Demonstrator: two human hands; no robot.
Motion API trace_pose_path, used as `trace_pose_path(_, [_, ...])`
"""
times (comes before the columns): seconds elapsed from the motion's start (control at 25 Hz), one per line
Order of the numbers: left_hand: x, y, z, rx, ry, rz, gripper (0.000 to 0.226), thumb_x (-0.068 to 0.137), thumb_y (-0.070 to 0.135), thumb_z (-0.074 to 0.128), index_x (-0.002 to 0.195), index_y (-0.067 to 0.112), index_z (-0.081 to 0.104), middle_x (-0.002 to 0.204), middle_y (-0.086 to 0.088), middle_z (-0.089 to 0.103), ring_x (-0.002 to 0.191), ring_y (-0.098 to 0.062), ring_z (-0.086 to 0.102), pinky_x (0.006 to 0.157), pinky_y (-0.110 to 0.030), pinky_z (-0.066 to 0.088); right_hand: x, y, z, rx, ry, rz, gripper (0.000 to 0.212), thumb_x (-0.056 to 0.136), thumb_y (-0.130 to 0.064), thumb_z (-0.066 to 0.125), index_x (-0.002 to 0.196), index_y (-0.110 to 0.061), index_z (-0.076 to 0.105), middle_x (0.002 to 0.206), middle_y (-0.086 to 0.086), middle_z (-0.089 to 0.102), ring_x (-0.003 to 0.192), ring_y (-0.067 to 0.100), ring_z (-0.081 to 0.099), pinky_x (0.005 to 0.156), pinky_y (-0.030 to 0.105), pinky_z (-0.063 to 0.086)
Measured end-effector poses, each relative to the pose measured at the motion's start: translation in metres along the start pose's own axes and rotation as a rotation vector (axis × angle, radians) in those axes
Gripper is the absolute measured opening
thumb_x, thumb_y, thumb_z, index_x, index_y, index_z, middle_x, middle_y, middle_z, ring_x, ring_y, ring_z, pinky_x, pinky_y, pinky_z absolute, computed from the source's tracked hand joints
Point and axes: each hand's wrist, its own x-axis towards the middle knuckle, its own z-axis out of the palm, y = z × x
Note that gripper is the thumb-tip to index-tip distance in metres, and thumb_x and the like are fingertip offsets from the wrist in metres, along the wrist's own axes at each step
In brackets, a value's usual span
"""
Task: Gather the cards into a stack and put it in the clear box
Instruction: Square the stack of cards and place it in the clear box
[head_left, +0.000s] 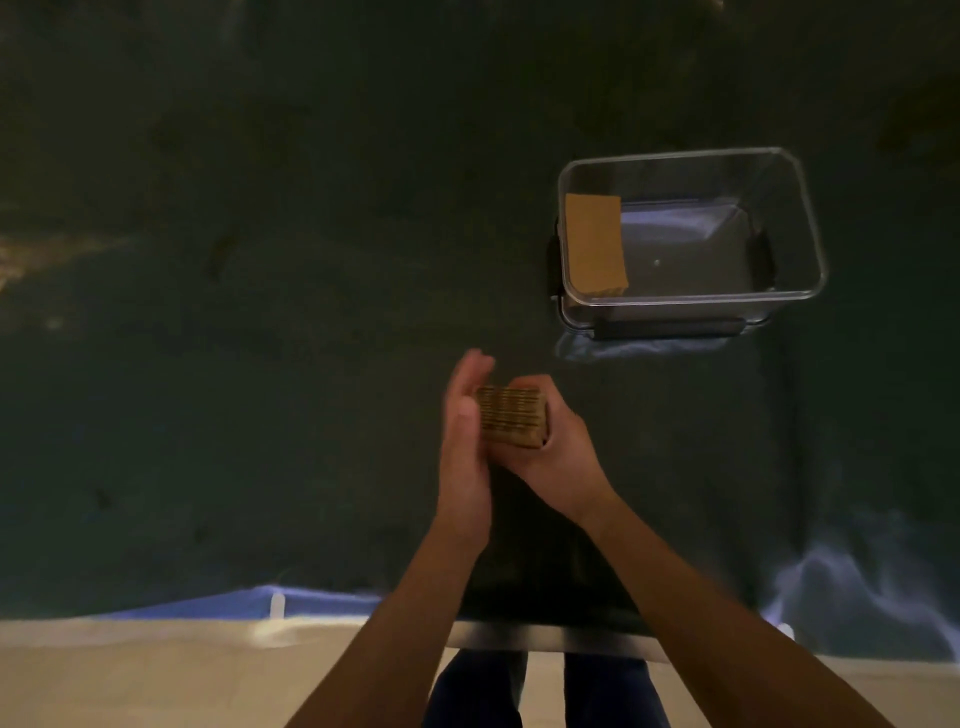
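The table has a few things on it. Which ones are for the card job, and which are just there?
For the job:
- stack of cards, pressed between the left hand and right hand
- clear box, open, further away to the right
- brown card leaning inside the box at its left wall

Just there:
- dark table cover
- pale floor

stack of cards (511, 417) pressed between left hand (464, 441), right hand (558, 457) | clear box (691, 296) at 1 o'clock, one brown card (595, 243) inside
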Motion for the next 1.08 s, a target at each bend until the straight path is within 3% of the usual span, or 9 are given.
trace_pose_path(0.12, [0.002, 0.000, 0.011, 0.148, -0.072, 0.076, 0.076, 0.085, 0.069, 0.054, 0.136, 0.013, 0.051, 0.135, 0.008, 0.060, 0.125, -0.012, 0.057, 0.102, -0.028, 0.046, 0.002, 0.006, -0.002, -0.038, -0.026, -0.044, 0.056, 0.071, -0.025, 0.082, 0.118, -0.028, 0.051, 0.110, -0.003, 0.069, 0.104, 0.011, 0.068, 0.089, 0.041, 0.057])
trace_pose_path(0.24, [0.003, -0.007, 0.011, 0.168, -0.086, 0.155, 0.065, 0.088, 0.063, 0.053, 0.134, 0.016, 0.052, 0.143, -0.004, 0.054, 0.133, -0.024, 0.051, 0.107, -0.036, 0.045, 0.006, 0.011, -0.006, -0.125, -0.025, -0.093, 0.063, 0.067, -0.036, 0.080, 0.121, -0.030, 0.047, 0.114, 0.000, 0.065, 0.106, 0.018, 0.065, 0.087, 0.047, 0.056])
trace_pose_path(0.4, [0.006, -0.008, 0.014, 0.060, 0.019, 0.068, 0.033, 0.088, 0.045, 0.061, 0.110, 0.021, 0.061, 0.137, -0.007, 0.059, 0.133, -0.026, 0.052, 0.112, -0.050, 0.041, 0.009, 0.011, 0.002, -0.176, -0.039, -0.097, 0.069, 0.063, -0.044, 0.076, 0.124, -0.030, 0.047, 0.122, -0.002, 0.060, 0.113, 0.015, 0.061, 0.092, 0.045, 0.054])
trace_pose_path(0.56, [0.012, -0.004, 0.013, 0.034, 0.024, 0.077, 0.017, 0.094, 0.026, 0.056, 0.106, 0.015, 0.061, 0.125, 0.000, 0.065, 0.124, -0.016, 0.059, 0.099, -0.032, 0.051, 0.013, 0.010, 0.005, -0.123, -0.024, -0.131, 0.066, 0.065, -0.035, 0.080, 0.122, -0.035, 0.047, 0.119, -0.004, 0.061, 0.113, 0.016, 0.061, 0.092, 0.043, 0.055])
trace_pose_path(0.68, [0.012, -0.004, 0.013, 0.034, 0.065, -0.031, 0.023, 0.098, 0.017, 0.055, 0.118, 0.006, 0.062, 0.108, 0.006, 0.071, 0.100, -0.004, 0.069, 0.082, -0.024, 0.053, 0.010, 0.007, 0.005, -0.191, -0.031, -0.112, 0.067, 0.065, -0.037, 0.079, 0.124, -0.033, 0.047, 0.114, -0.019, 0.052, 0.112, 0.012, 0.058, 0.094, 0.043, 0.054])
trace_pose_path(0.8, [0.016, 0.000, 0.012, 0.031, 0.061, 0.028, 0.025, 0.095, 0.022, 0.059, 0.116, 0.008, 0.061, 0.120, 0.000, 0.067, 0.108, -0.009, 0.066, 0.088, -0.026, 0.054, 0.014, 0.000, 0.005, -0.205, -0.005, -0.153, 0.063, 0.065, -0.041, 0.075, 0.121, -0.039, 0.045, 0.113, -0.032, 0.048, 0.112, 0.010, 0.055, 0.092, 0.034, 0.053])
trace_pose_path(0.88, [0.019, -0.002, 0.012, 0.037, 0.065, -0.008, 0.023, 0.096, 0.023, 0.057, 0.115, 0.010, 0.063, 0.115, 0.000, 0.069, 0.105, -0.010, 0.067, 0.087, -0.028, 0.053, 0.015, 0.005, 0.005, -0.309, 0.006, -0.161, 0.061, 0.066, -0.045, 0.072, 0.121, -0.036, 0.047, 0.107, -0.039, 0.044, 0.109, 0.007, 0.048, 0.095, 0.036, 0.049])
trace_pose_path(0.96, [0.019, -0.003, 0.010, 0.053, 0.086, -0.080, 0.024, 0.098, 0.023, 0.056, 0.116, 0.010, 0.064, 0.110, -0.003, 0.070, 0.102, -0.014, 0.069, 0.086, -0.034, 0.053, 0.015, 0.010, 0.006, -0.437, 0.009, -0.144, 0.062, 0.067, -0.049, 0.072, 0.123, -0.032, 0.050, 0.108, -0.033, 0.044, 0.106, 0.007, 0.042, 0.098, 0.038, 0.044])
trace_pose_path(1.08, [0.020, -0.001, 0.007, 0.050, 0.066, -0.029, 0.031, 0.093, 0.028, 0.058, 0.117, 0.009, 0.063, 0.115, -0.004, 0.070, 0.104, -0.016, 0.068, 0.089, -0.033, 0.056, 0.018, 0.013, 0.008, -0.455, 0.036, -0.152, 0.063, 0.067, -0.051, 0.069, 0.124, -0.032, 0.050, 0.112, -0.023, 0.047, 0.105, 0.008, 0.040, 0.092, 0.028, 0.040])
